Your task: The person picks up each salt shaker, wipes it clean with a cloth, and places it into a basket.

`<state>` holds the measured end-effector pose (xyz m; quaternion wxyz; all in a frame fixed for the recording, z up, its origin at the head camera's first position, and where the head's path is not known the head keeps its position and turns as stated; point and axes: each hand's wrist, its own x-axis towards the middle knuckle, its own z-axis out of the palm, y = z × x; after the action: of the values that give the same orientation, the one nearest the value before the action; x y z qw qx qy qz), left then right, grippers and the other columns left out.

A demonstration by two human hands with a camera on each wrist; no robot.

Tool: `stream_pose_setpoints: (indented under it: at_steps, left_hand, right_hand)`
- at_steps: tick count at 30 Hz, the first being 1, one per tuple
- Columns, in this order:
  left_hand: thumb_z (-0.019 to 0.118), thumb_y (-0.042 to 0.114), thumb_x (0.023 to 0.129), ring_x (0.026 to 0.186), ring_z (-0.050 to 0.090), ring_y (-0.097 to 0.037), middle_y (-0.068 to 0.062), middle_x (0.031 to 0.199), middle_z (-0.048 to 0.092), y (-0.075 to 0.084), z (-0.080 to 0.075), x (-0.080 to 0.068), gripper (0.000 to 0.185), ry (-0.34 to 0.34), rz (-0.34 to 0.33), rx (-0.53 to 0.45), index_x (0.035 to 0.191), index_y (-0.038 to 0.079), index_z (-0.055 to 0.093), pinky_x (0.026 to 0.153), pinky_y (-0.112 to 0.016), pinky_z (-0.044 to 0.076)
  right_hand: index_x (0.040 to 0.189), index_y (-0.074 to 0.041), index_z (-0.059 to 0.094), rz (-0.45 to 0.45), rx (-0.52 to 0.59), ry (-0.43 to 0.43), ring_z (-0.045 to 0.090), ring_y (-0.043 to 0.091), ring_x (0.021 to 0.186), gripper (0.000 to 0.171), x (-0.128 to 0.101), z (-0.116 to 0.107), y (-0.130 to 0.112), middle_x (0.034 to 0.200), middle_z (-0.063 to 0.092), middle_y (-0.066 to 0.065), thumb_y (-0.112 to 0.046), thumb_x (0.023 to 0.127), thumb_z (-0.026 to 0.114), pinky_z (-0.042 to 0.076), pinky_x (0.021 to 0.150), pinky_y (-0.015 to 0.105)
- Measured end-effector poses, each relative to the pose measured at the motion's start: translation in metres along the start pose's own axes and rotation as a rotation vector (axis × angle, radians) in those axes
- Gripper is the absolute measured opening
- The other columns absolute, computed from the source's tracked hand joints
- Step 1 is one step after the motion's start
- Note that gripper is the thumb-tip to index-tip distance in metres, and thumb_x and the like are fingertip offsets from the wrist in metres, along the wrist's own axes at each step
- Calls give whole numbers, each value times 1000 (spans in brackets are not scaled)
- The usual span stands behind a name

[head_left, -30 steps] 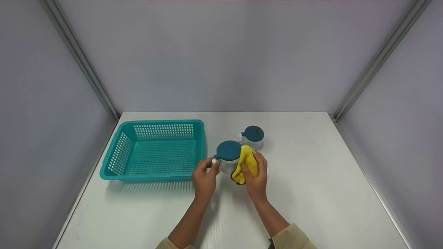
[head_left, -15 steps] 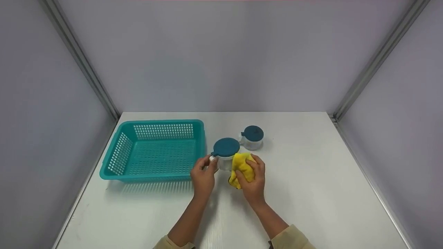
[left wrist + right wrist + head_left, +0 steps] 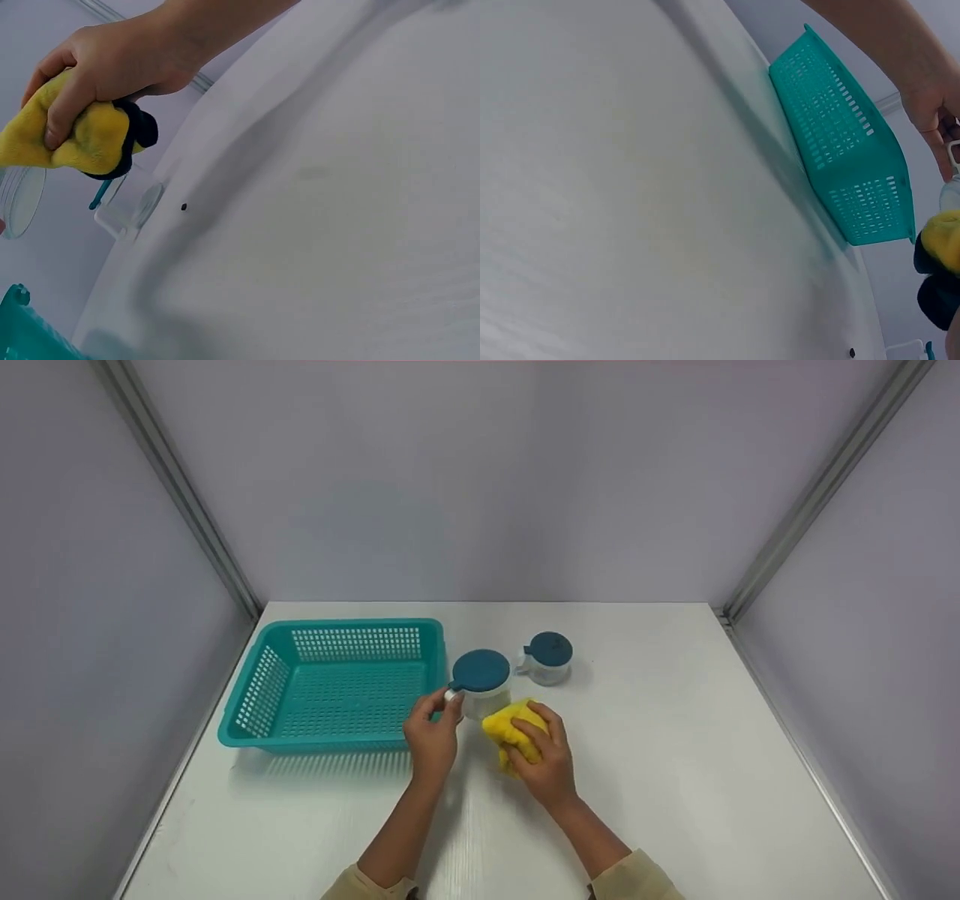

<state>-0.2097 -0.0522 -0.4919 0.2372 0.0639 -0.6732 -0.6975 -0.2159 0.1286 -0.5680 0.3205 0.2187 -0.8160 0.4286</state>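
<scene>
The left hand [image 3: 433, 742] pinches the white handle [image 3: 453, 697] of a clear, blue-lidded jar [image 3: 481, 680], holding it above the white table [image 3: 675, 780] beside the teal basket [image 3: 330, 745]. The right hand [image 3: 547, 755] grips a bunched yellow cloth [image 3: 510, 721] near the jar's lower side; whether they touch is hard to tell. A second lidded jar [image 3: 550, 656] stands behind, to the right.

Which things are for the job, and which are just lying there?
For the job, it seems:
yellow cloth, in the right hand
blue-lidded jar, in the left hand

Seemingly just lying there:
other blue-lidded jar
teal basket
</scene>
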Motion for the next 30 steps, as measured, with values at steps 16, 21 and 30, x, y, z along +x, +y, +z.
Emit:
stream_pose_setpoints:
  at_steps: [16, 21, 30]
  left_hand:
    - [72, 12, 90, 84, 62, -20, -12, 88, 63, -10, -15, 12, 22, 57, 112, 46, 108, -1, 72, 68, -21, 59]
    - [71, 9, 90, 87, 61, -25, -12, 87, 62, -6, -21, 11, 23, 72, 152, 59, 108, -5, 71, 65, -22, 57]
    - [71, 5, 90, 87, 59, -25, -16, 88, 61, 1, -33, 14, 21, 101, 190, 85, 107, -6, 71, 63, -28, 53]
  right_hand:
    - [116, -23, 70, 182, -198, -266, 51, 21, 123, 35, -8, -6, 25, 138, 51, 1, -22, 83, 79, 49, 105, 43]
    - [117, -24, 70, 263, -213, -355, 51, 25, 125, 37, -16, -6, 35, 138, 51, 3, -26, 82, 80, 48, 103, 44]
    - [122, -24, 67, 300, -228, -501, 43, 28, 135, 39, -19, -4, 39, 144, 47, 1, -28, 84, 78, 40, 111, 47]
